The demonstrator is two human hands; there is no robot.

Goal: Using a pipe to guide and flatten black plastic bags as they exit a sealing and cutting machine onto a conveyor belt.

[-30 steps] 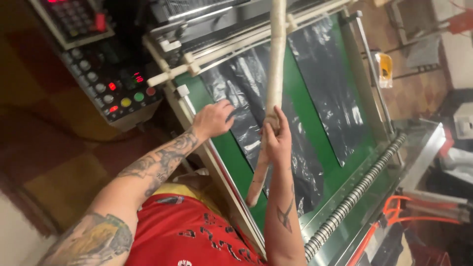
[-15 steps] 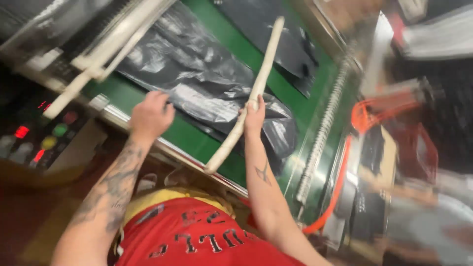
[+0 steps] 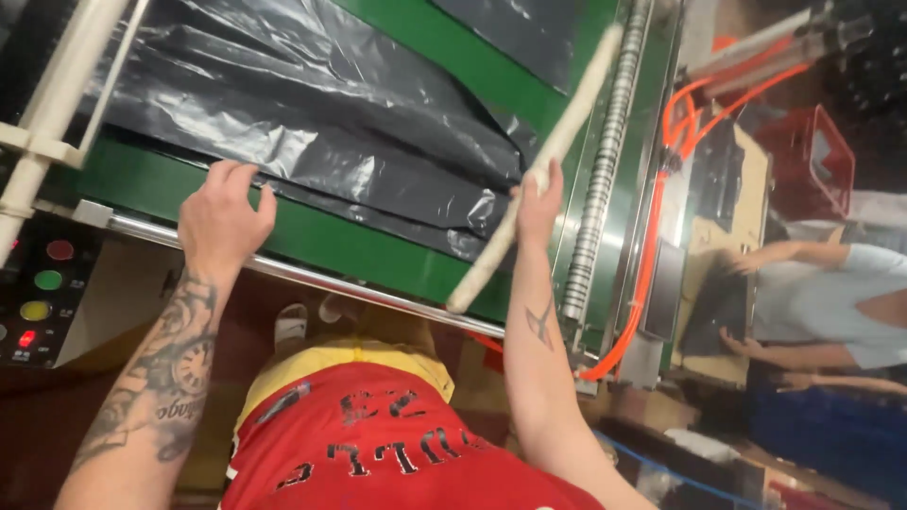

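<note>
White stick slants across the green machine bed, lower end past the near steel edge rail, upper end near the ribbed roller. Right hand wraps it mid-length, closed tight. Left hand, fingers spread, presses the black plastic sheet at its near edge; possibly touching the rail, blurry. Button panel sits left; orange hoses crowd the right.

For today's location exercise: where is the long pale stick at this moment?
In the head view, the pale stick sits right of centre, held in the right hand, slanting over the black plastic sheet and green machine bed, beside the metal spiral roller.
</note>
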